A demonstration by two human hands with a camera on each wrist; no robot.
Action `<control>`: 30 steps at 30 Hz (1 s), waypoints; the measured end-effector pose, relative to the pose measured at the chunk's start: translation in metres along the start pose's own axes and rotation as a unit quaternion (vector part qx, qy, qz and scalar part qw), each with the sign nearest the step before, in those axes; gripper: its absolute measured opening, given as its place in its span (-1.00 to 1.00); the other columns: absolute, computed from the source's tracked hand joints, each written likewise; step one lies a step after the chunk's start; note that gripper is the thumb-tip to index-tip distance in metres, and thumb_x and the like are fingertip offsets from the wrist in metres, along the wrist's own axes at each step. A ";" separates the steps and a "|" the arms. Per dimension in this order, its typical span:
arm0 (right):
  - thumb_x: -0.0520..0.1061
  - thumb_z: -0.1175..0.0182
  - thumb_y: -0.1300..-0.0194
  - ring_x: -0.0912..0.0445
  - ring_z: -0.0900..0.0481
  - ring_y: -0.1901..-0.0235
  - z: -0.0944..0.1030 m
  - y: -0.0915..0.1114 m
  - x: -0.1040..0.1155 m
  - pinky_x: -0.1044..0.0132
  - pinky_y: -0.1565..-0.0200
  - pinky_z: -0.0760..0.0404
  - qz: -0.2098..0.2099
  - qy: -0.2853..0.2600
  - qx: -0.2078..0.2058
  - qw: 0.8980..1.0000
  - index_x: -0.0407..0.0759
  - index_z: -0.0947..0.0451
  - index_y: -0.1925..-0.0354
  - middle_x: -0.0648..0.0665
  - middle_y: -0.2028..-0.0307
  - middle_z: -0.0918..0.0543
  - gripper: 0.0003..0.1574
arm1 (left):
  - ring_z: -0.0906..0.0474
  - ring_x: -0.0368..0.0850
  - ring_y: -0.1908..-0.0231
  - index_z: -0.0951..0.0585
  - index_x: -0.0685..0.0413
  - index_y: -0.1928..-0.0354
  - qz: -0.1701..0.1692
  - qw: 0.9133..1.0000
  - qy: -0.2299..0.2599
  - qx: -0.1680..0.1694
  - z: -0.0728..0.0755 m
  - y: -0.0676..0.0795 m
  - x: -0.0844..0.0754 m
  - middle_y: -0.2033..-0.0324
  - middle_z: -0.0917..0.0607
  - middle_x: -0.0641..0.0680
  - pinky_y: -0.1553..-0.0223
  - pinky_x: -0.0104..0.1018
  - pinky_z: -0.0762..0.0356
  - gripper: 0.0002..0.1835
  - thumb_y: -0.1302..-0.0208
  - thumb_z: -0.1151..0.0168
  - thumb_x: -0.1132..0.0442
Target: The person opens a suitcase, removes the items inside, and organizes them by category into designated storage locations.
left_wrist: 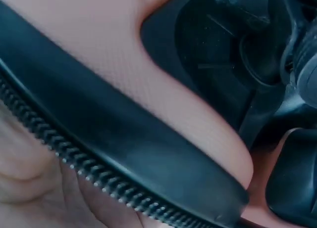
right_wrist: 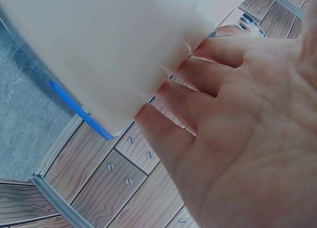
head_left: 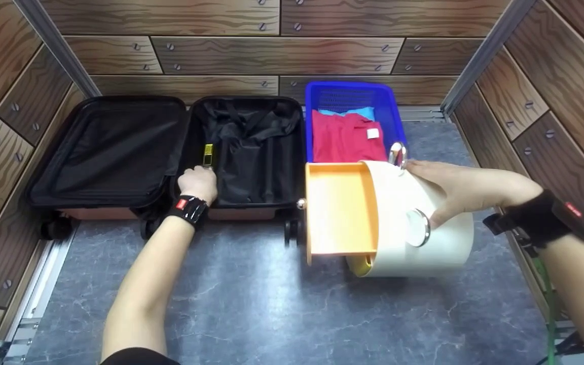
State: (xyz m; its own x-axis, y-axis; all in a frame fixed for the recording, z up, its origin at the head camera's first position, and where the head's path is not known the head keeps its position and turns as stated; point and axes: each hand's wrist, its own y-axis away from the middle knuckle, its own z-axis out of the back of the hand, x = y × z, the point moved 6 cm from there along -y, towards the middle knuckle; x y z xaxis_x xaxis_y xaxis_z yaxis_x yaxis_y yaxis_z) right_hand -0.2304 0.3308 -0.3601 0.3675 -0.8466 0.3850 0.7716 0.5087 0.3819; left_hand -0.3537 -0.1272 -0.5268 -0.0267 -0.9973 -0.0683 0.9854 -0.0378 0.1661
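Note:
A black-lined suitcase (head_left: 251,175) lies unfolded in two halves on the floor. At the seam between the halves my left hand (head_left: 198,183) grips the rim, near a yellow tag (head_left: 208,153). In the left wrist view the suitcase's pink shell (left_wrist: 208,124) and zipper (left_wrist: 99,181) cross in front of that hand's palm. My right hand (head_left: 467,187) holds a white rounded box (head_left: 439,253) with metal rings. Out of its left side sticks an orange drawer (head_left: 342,213). The right wrist view shows fingertips (right_wrist: 153,114) pressed to the white wall.
Behind the box stands a blue basket (head_left: 398,119) with a red garment (head_left: 345,134) and a light blue cloth (head_left: 363,112). Wood-patterned panels (head_left: 277,56) enclose the grey floor (head_left: 251,304) on three sides. Black wheels (head_left: 56,228) jut from the suitcase's near edge.

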 end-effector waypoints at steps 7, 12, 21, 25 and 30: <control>0.20 -0.67 0.21 -0.25 -0.08 -0.50 0.000 -0.001 0.001 -0.28 -0.43 -0.12 0.002 0.007 -0.004 1.000 -0.27 0.00 -0.60 -0.36 -0.54 -0.11 0.61 | -0.54 0.36 -0.07 -0.59 0.40 -0.16 0.003 1.000 0.006 0.007 -0.002 -0.005 0.008 -0.04 -0.61 0.47 0.00 0.25 -0.59 -0.62 -0.43 0.02 0.36; 0.26 -0.66 0.21 -0.22 -0.13 -0.48 0.001 -0.001 0.002 -0.26 -0.41 -0.17 0.002 0.004 -0.007 1.000 -0.27 -0.01 -0.59 -0.34 -0.54 -0.14 0.62 | -0.52 0.39 -0.06 -0.60 0.40 -0.12 -0.014 1.000 0.006 0.004 0.003 -0.006 0.008 -0.02 -0.60 0.49 0.02 0.26 -0.61 -0.60 -0.30 -0.18 0.30; 0.36 -0.64 0.21 -0.23 -0.03 -0.53 0.001 0.001 0.000 -0.26 -0.44 -0.09 -0.016 0.000 -0.003 1.000 -0.24 0.05 -0.61 -0.32 -0.57 -0.06 0.68 | -0.48 0.38 -0.05 -0.61 0.30 -0.08 -0.095 0.986 0.094 -0.100 0.055 0.010 -0.039 0.01 -0.58 0.41 0.11 0.24 -0.60 -0.38 -0.03 -0.42 0.03; 0.32 -0.64 0.20 -0.25 -0.04 -0.52 0.002 0.001 0.001 -0.28 -0.44 -0.09 -0.007 0.003 -0.004 1.000 -0.26 0.03 -0.61 -0.34 -0.56 -0.07 0.66 | -0.46 0.27 -0.03 -0.55 0.22 -0.26 -0.154 0.966 0.152 -0.143 0.085 0.030 -0.078 0.02 -0.57 0.30 0.13 0.12 -0.58 -0.27 -0.03 -0.38 0.02; 0.30 -0.65 0.21 -0.20 -0.09 -0.50 0.001 -0.001 0.001 -0.24 -0.43 -0.15 -0.008 -0.002 -0.003 1.000 -0.24 0.02 -0.61 -0.32 -0.56 -0.09 0.65 | -0.45 0.16 -0.07 -0.42 0.23 -0.40 -0.224 0.940 0.193 -0.171 0.119 0.058 -0.121 -0.07 -0.57 0.20 -0.02 -0.01 -0.54 -0.17 -0.07 -0.39 0.04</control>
State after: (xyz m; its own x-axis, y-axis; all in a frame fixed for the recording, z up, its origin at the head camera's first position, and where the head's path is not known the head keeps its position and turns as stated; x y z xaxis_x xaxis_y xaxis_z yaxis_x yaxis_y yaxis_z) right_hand -0.2314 0.3296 -0.3598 0.3538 -0.8538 0.3820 0.7803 0.4946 0.3828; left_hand -0.3129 -0.0158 -0.3921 -0.4532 -0.7865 -0.4195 0.8884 -0.3594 -0.2857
